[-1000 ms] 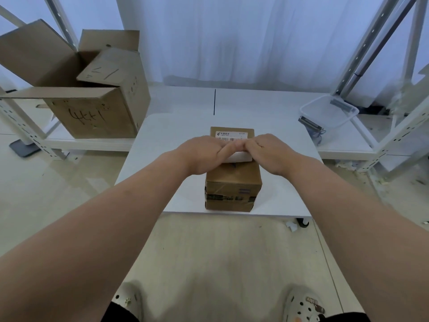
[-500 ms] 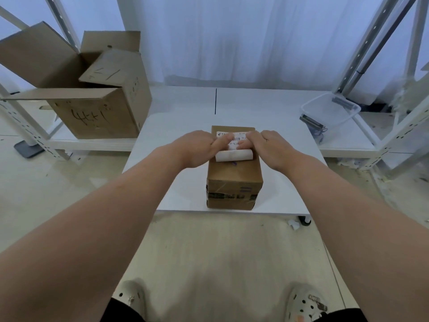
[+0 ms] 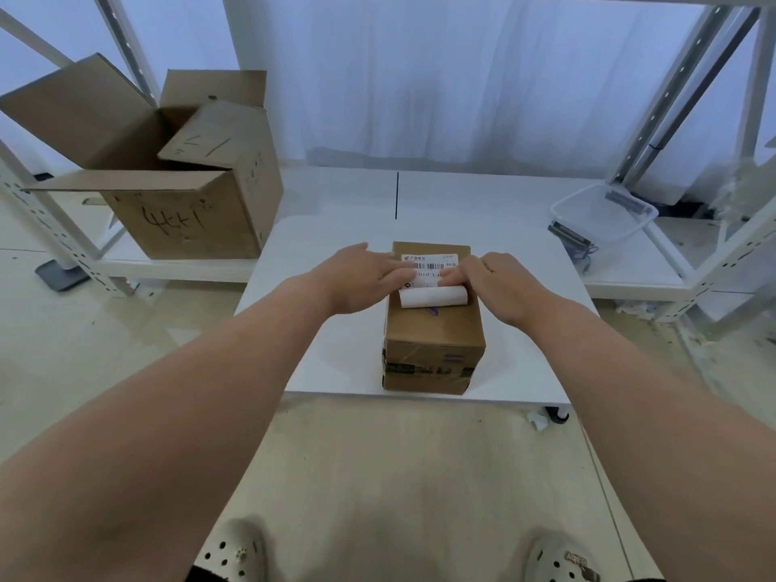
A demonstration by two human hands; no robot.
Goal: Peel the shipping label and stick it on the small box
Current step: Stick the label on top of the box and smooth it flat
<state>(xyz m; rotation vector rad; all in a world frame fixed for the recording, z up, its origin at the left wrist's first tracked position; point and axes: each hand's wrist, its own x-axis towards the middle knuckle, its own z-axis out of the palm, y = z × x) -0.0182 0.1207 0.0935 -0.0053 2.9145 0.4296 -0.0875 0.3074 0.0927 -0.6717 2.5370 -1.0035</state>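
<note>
On white table (image 3: 319, 245), w/ flat hands (image 3: 365, 279) (image 3: 491, 283) we press thin, curl-prone shipping label (image 3: 428, 270) onto small box (image 3: 432, 333); smooth from edges.

Small box (image 3: 433, 329): brown cardboard, upright, taped across front face, centre of frame. Shipping label (image 3: 428, 266): white, barcode visible, far part flat on box top; near edge curled into a roll, not stuck down.
</note>
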